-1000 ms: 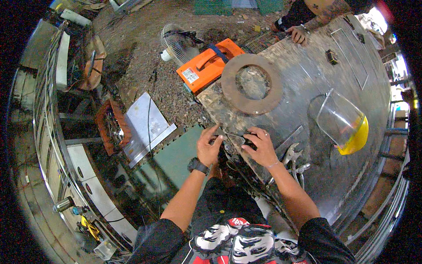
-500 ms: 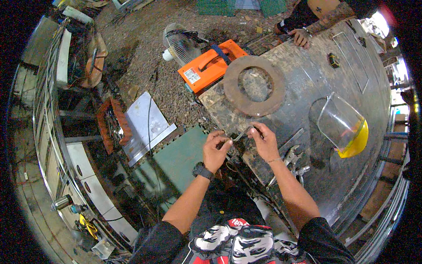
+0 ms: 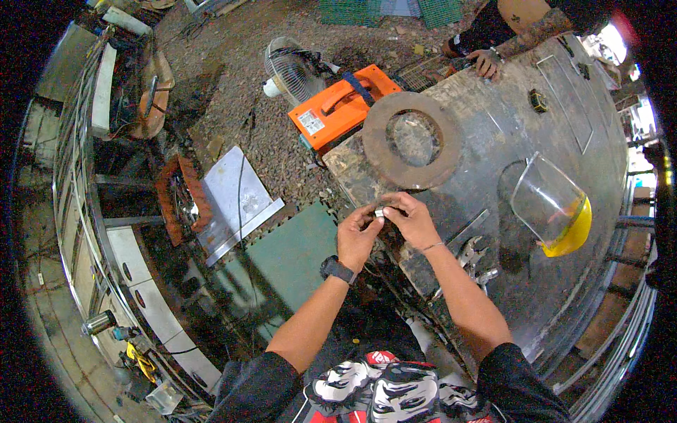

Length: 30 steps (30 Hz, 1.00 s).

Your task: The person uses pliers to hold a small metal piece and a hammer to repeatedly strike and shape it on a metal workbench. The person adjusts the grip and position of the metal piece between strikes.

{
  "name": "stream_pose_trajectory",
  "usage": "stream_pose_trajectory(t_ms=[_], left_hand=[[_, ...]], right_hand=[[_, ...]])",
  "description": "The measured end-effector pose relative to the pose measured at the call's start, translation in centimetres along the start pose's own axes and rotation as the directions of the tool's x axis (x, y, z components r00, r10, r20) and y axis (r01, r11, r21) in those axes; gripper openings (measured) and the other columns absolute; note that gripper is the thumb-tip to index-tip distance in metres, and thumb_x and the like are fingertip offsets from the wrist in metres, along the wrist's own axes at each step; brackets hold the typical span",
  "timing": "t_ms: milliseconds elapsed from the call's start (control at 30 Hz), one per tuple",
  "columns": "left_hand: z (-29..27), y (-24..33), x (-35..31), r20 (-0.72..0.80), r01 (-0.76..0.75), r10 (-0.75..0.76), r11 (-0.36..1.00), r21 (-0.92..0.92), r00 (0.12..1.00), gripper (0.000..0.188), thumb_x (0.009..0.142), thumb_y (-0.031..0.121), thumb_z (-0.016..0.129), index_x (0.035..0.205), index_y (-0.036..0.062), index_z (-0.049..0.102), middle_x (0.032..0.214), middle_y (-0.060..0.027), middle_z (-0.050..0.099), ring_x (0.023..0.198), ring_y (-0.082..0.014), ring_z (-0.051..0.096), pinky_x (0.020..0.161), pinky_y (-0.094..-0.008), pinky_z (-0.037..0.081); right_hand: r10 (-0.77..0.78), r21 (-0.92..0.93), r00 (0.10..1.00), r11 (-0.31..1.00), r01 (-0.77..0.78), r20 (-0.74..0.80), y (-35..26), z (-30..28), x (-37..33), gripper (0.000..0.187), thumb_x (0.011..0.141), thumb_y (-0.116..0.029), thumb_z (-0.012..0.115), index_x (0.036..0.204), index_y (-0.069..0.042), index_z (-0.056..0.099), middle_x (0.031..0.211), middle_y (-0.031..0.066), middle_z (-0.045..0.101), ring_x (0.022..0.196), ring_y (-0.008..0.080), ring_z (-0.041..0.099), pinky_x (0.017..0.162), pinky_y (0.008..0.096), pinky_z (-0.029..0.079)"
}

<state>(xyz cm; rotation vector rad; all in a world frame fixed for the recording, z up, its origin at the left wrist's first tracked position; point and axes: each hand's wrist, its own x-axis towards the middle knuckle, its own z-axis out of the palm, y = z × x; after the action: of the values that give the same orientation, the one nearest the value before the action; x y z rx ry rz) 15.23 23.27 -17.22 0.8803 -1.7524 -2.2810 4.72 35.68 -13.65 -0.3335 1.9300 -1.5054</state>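
Near the front-left edge of the table, both my hands meet over a small, light metal strip [image 3: 379,212]. My left hand [image 3: 356,238] pinches it between thumb and fingertips. Pressed close beside it, my right hand [image 3: 412,224] has its thumb and fingers closed on the same piece. Most of the strip is covered by my fingers, and only a short pale bit shows. Just beyond my hands lies a thick rusty metal ring [image 3: 377,144]. To the right of my right wrist are a flat metal bar [image 3: 467,231] and locking pliers [image 3: 472,252].
A face shield with a yellow top [image 3: 570,229] rests on the table [image 3: 486,166]. An orange portable machine [image 3: 331,113] and a fan [image 3: 300,76] stand beyond. Another person's hand [image 3: 486,63] touches the far edge near a tape measure [image 3: 538,100]. Green sheet [image 3: 293,257] lies left.
My hands have come together. The strip, which showed as a longer piece stretched between them, is now mostly hidden by my fingers.
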Motion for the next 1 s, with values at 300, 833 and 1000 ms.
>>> stream_pose_trajectory(t_ms=[300, 833, 1000], left_hand=[[-0.9, 0.7, -0.1, -0.047, 0.178, -0.201, 0.937, -0.301, 0.978, 0.027, 0.1, 0.01, 0.068, 0.124, -0.0012, 0.068, 0.101, -0.0072, 0.069, 0.083, -0.0166, 0.071, 0.076, -0.0306, 0.058], [-5.3, 0.4, 2.3, 0.136, -0.36, 0.339, 0.788, 0.499, 0.931, 0.04, 0.08, 0.006, 0.083, 0.119, 0.0086, 0.075, 0.104, -0.0107, 0.067, 0.091, -0.0253, 0.064, 0.085, -0.0347, 0.053], [-5.3, 0.5, 2.2, 0.144, -0.436, 0.428, 0.73, 0.527, 0.892, 0.039, 0.078, 0.004, 0.084, 0.116, 0.0076, 0.076, 0.104, -0.0111, 0.068, 0.092, -0.0246, 0.065, 0.084, -0.0339, 0.054]], right_hand=[[-0.25, -0.726, 0.967, 0.658, 0.198, 0.037, 1.9, 0.2, -3.8, 0.034, 0.086, -0.026, 0.076, 0.114, -0.007, 0.07, 0.11, 0.0145, 0.064, 0.108, 0.0385, 0.059, 0.094, 0.0499, 0.047], [-0.53, -0.683, 0.848, 0.61, 0.401, 0.024, 4.0, 0.7, -4.9, 0.039, 0.089, -0.028, 0.074, 0.122, -0.008, 0.069, 0.11, 0.0113, 0.063, 0.108, 0.0333, 0.059, 0.098, 0.0477, 0.043], [-0.525, -0.707, 0.85, 0.587, 0.396, 0.04, 4.0, 0.4, -4.7, 0.036, 0.085, -0.018, 0.077, 0.119, -0.008, 0.07, 0.107, 0.0103, 0.062, 0.101, 0.0319, 0.059, 0.091, 0.0455, 0.043]])
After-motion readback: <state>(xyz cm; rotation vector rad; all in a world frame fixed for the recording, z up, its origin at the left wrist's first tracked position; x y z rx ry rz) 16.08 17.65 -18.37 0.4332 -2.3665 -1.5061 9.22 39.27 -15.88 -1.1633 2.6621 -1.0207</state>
